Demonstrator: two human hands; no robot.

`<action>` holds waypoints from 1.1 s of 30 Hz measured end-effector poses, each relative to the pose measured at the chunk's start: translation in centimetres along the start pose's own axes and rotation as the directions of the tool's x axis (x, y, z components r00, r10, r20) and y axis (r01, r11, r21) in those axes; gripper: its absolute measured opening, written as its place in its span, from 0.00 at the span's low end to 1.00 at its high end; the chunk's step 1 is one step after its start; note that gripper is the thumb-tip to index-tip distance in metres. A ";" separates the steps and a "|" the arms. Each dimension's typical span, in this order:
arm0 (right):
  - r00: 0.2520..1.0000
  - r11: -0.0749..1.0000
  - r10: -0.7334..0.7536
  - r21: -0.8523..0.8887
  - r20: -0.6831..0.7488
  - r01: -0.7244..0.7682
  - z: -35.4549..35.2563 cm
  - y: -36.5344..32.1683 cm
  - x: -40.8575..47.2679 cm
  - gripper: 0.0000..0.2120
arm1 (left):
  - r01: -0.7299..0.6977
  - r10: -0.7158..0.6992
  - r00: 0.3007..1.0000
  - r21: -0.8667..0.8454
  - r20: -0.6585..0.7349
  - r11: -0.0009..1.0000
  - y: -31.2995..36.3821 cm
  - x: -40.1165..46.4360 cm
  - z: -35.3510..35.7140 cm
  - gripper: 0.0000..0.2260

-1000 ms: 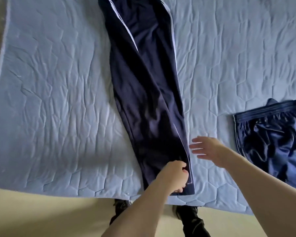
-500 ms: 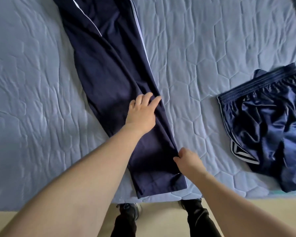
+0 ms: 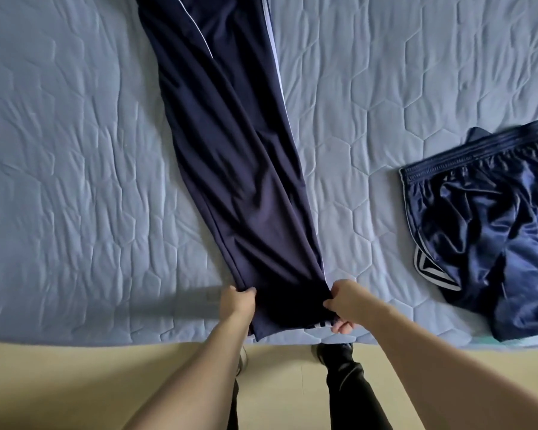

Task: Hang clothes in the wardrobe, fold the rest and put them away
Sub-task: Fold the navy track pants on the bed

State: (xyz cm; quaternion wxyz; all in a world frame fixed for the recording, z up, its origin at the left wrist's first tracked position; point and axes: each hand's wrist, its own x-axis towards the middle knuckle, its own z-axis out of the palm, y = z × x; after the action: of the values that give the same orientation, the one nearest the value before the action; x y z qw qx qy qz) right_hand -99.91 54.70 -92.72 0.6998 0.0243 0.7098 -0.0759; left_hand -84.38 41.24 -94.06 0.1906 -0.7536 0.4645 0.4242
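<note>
While both hands gripped the hem end, the trousers [image 3: 230,156] lay stretched along the bed [image 3: 59,181], the cuffs at its near edge and the legs running away toward the far edge, out of view at the top. The left hand [image 3: 237,301] pinched the left corner of the hem, fingers curled over the cloth; the right hand [image 3: 343,302] held the right corner beside the white side stripe, thumb on top and fingers tucked under.

By my judgement the cloth was light, soft and rather slick, with no stiffness of its own: it would sag and slide unless taken at two corners at once, as it was. The hem corners looked the best hold for carrying that end up toward the waist.

Farther right, near the right edge, the shorts [image 3: 485,231] lay crumpled and shiny, well apart from the trousers and untouched; they too looked slippery and limp.

Counted: one pair of trousers, one pair of shorts, two hands.
</note>
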 end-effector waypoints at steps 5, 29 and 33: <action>0.968 0.948 -0.135 -0.313 -0.213 0.063 0.9 1.7 2.6 0.15 | -0.164 0.201 0.978 0.399 -0.052 0.902 -1.5 0.6 -0.5 0.10; 0.365 0.403 -0.874 -0.897 -0.320 0.178 -15.7 -33.2 9.2 0.28 | -0.605 0.827 0.544 0.618 -0.139 0.502 31.9 13.1 -11.0 0.24; 0.277 0.403 -0.892 -0.905 -0.356 0.137 -21.3 -40.1 11.5 0.31 | -0.642 0.814 0.541 0.521 -0.211 0.562 39.8 15.4 -13.4 0.23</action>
State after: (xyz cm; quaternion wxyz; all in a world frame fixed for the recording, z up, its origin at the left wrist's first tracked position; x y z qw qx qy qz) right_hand -126.85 17.32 -101.08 0.1302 -0.4912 0.8611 -0.0174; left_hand -109.27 4.09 -94.77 0.0274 -0.5037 0.8428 0.1876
